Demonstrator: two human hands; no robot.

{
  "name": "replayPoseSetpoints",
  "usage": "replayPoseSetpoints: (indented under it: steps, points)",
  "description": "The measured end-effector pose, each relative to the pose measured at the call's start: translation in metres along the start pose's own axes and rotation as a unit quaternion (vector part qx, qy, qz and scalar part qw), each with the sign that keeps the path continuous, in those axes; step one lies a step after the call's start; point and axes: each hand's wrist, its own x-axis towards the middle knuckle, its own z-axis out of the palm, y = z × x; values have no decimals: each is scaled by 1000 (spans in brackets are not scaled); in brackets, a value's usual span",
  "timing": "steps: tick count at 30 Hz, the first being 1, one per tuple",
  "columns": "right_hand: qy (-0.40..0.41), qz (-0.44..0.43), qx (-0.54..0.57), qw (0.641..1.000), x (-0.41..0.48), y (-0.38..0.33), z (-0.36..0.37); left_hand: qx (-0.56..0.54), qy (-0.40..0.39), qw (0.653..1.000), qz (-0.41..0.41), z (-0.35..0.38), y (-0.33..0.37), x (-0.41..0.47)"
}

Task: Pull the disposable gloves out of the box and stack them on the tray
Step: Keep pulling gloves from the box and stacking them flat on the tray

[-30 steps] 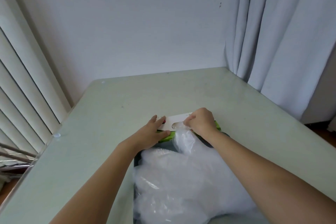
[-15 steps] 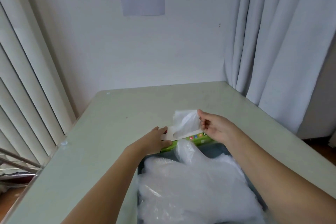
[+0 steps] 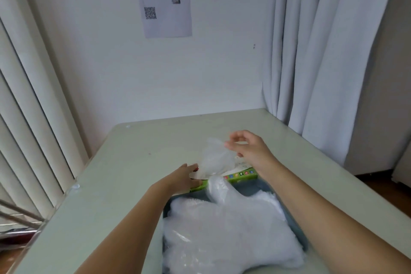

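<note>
A flat white and green glove box (image 3: pixel 241 174) lies on the table just beyond a blue-grey tray (image 3: pixel 264 188). The tray holds a heap of clear plastic gloves (image 3: pixel 226 231). My left hand (image 3: pixel 184 177) rests on the box's left end with fingers laid over it. My right hand (image 3: pixel 246 148) is raised above the box and pinches the top of a clear glove (image 3: pixel 216 158) between thumb and fingers. The glove's lower end still reaches down to the box opening.
The pale green table (image 3: pixel 138 162) stands in a corner, with a white wall behind. Vertical blinds (image 3: pixel 33 118) hang at the left and grey curtains (image 3: pixel 322 62) at the right. A sheet with a QR code (image 3: pixel 164 0) is stuck to the wall.
My right hand pinched a glove at the box opening and has lifted it up and to the right. My left hand has stayed on the box. The camera has tilted up.
</note>
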Motion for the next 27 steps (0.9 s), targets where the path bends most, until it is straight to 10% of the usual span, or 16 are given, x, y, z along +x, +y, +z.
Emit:
replayPoseSetpoints:
  steps: [7, 14, 27]
  points:
    - [2, -189, -278, 942, 4, -2, 27, -113, 82, 990, 31, 2, 4, -3]
    - [41, -145, -182, 972, 13, -7, 18, -341, 103, 929, 98, -8, 23, -6]
    - [-7, -15, 162, 987, 8, -12, -15, 61, 5, 998, 7, 17, 47, 11]
